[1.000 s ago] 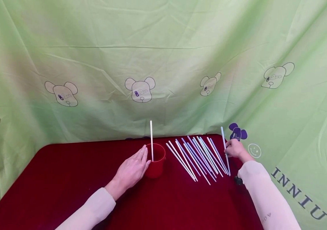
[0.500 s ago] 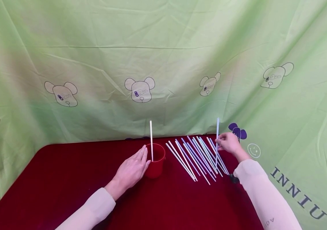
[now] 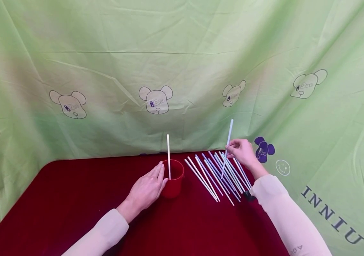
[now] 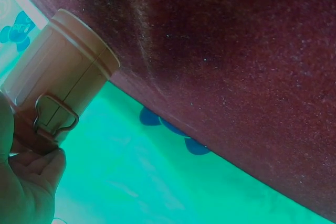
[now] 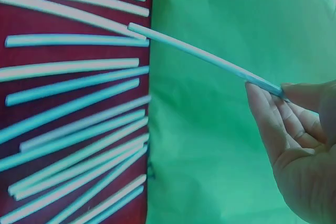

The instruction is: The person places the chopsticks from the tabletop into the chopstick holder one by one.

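My left hand (image 3: 146, 188) holds the near left side of a small red bucket (image 3: 173, 188), thumb and fingers at its rim. In the left wrist view the bucket (image 4: 63, 72) shows a wire loop on its side, with the fingertips (image 4: 50, 169) close by. One white straw (image 3: 168, 153) stands upright in the bucket. My right hand (image 3: 242, 151) pinches a pale blue straw (image 3: 229, 129) between thumb and fingers, tilted above the other straws. In the right wrist view this straw (image 5: 199, 53) is gripped near one end by the hand (image 5: 299, 145).
Several white, blue and lilac straws (image 3: 210, 177) lie side by side on the red tablecloth (image 3: 182, 227), right of the bucket. A green curtain (image 3: 111, 124) with bear prints hangs right behind the table and along its right side.
My right hand has lifted the pale blue straw from the right end of the row and carried it up and left over the others. My left hand and the bucket have stayed still.
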Available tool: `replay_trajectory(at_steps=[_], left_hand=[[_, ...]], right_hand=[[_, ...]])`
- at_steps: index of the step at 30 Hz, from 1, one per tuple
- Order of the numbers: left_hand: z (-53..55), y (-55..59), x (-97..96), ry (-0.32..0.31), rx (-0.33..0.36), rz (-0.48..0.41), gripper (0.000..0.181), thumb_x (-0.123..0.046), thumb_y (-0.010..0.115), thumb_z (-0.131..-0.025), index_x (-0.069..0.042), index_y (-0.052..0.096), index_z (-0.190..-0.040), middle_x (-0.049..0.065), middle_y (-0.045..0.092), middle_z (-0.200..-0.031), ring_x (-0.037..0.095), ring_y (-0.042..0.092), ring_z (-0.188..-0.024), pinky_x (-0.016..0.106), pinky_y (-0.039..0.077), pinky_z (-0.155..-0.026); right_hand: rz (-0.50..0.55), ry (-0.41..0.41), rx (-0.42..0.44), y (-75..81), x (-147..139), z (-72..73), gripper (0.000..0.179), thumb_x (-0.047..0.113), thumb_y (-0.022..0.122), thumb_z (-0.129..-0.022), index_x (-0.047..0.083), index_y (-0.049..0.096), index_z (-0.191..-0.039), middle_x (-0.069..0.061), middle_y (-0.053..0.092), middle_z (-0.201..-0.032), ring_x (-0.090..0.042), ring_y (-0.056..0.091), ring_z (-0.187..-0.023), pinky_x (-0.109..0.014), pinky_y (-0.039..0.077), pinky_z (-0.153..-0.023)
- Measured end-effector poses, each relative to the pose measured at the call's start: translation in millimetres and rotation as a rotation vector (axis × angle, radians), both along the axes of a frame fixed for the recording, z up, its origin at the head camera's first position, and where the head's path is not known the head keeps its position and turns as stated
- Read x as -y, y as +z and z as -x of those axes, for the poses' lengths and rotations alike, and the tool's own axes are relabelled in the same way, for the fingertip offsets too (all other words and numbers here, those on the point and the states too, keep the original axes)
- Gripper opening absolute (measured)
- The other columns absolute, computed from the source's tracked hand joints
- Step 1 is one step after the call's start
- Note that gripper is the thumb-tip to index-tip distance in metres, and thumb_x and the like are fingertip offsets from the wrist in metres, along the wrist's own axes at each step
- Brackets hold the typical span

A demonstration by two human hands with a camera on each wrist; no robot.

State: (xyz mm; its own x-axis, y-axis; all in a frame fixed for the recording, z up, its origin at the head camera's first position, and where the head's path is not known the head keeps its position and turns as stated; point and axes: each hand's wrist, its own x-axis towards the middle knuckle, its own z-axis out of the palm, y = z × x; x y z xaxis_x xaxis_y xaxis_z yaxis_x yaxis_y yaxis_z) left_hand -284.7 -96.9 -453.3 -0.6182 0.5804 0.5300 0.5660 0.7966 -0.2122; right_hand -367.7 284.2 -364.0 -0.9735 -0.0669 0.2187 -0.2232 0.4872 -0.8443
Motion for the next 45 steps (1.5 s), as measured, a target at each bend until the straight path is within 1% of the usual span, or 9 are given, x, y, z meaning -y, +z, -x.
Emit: replay_trajectory(at_steps=[3, 7, 16, 21, 27, 32, 37, 42, 45], left_hand=[[0.6, -0.2, -0.1, 0.0, -0.007, 0.0, 0.053, -0.027, 0.054, -0.106, 0.014, 0.053, -0.14, 0.027, 0.054, -0.146, 0.03, 0.054, -0.137, 0.036, 0.045, -0.112], [0.6, -0.3, 0.0, 0.0, -0.015, 0.005, 0.053, -0.027, 0.054, -0.106, 0.014, 0.053, -0.139, 0.027, 0.054, -0.145, 0.03, 0.054, -0.137, 0.035, 0.045, -0.112], [0.6, -0.1, 0.4, -0.003, -0.014, 0.008, 0.053, -0.027, 0.053, -0.106, 0.015, 0.053, -0.139, 0.028, 0.055, -0.144, 0.031, 0.055, -0.136, 0.036, 0.044, -0.112], [1.6, 0.2, 0.5, -0.007, -0.024, 0.012, 0.053, -0.027, 0.052, -0.106, 0.015, 0.053, -0.139, 0.028, 0.055, -0.144, 0.031, 0.055, -0.136, 0.036, 0.045, -0.112], [1.7, 0.6, 0.8, -0.012, -0.025, 0.01, 0.053, -0.027, 0.053, -0.106, 0.015, 0.054, -0.138, 0.028, 0.055, -0.144, 0.031, 0.055, -0.135, 0.036, 0.044, -0.112], [1.2, 0.6, 0.8, -0.006, -0.013, 0.006, 0.053, -0.027, 0.053, -0.107, 0.014, 0.053, -0.139, 0.028, 0.055, -0.145, 0.031, 0.055, -0.136, 0.036, 0.045, -0.112], [1.1, 0.8, 0.8, -0.008, -0.016, -0.002, 0.053, -0.027, 0.054, -0.106, 0.014, 0.054, -0.139, 0.028, 0.055, -0.145, 0.03, 0.055, -0.136, 0.036, 0.045, -0.111], [0.7, 0.8, 0.7, -0.01, -0.019, -0.002, 0.052, -0.027, 0.054, -0.106, 0.014, 0.054, -0.139, 0.028, 0.055, -0.144, 0.031, 0.055, -0.136, 0.036, 0.045, -0.112], [0.4, 1.0, 0.7, -0.011, -0.017, -0.004, 0.052, -0.027, 0.054, -0.106, 0.014, 0.054, -0.139, 0.028, 0.055, -0.144, 0.031, 0.055, -0.136, 0.036, 0.045, -0.112]], right_hand=[[0.001, 0.002, 0.005, 4.5, 10.8, -1.2, 0.022, -0.003, 0.063, -0.097, -0.018, 0.061, -0.113, -0.036, 0.067, -0.102, -0.034, 0.075, -0.076, -0.037, 0.063, -0.074], [0.054, 0.02, -0.004, 10.4, 25.0, -3.7, 0.023, -0.004, 0.064, -0.097, -0.02, 0.061, -0.112, -0.037, 0.067, -0.101, -0.033, 0.075, -0.074, -0.039, 0.063, -0.074], [0.14, 0.042, -0.073, 15.0, 54.1, 1.6, 0.02, -0.001, 0.068, -0.095, -0.017, 0.064, -0.108, -0.03, 0.068, -0.093, -0.017, 0.072, -0.065, -0.037, 0.063, -0.071], [0.243, 0.099, -0.098, 20.8, 73.8, 0.3, 0.02, -0.004, 0.068, -0.094, -0.018, 0.063, -0.107, -0.025, 0.068, -0.088, -0.02, 0.073, -0.066, -0.036, 0.064, -0.07], [0.309, 0.159, -0.119, 26.0, 97.4, -3.9, 0.021, -0.006, 0.067, -0.094, -0.018, 0.061, -0.11, -0.029, 0.067, -0.091, -0.024, 0.074, -0.071, -0.043, 0.063, -0.075], [0.336, 0.182, -0.117, 24.7, 113.5, -5.7, 0.019, -0.009, 0.066, -0.093, -0.012, 0.059, -0.111, -0.026, 0.067, -0.091, -0.026, 0.073, -0.072, -0.045, 0.063, -0.076], [0.359, 0.199, -0.11, 18.1, 125.6, -3.9, 0.016, -0.012, 0.066, -0.093, -0.011, 0.059, -0.108, -0.02, 0.068, -0.088, -0.025, 0.073, -0.071, -0.042, 0.064, -0.074], [0.32, 0.203, -0.111, 7.8, 133.8, -2.7, 0.016, -0.012, 0.066, -0.092, -0.013, 0.058, -0.106, -0.027, 0.068, -0.089, -0.023, 0.073, -0.069, -0.039, 0.064, -0.071], [0.287, 0.21, -0.099, 2.1, 137.5, -2.6, 0.016, -0.012, 0.067, -0.092, -0.015, 0.058, -0.105, -0.031, 0.068, -0.092, -0.027, 0.074, -0.071, -0.043, 0.063, -0.073]])
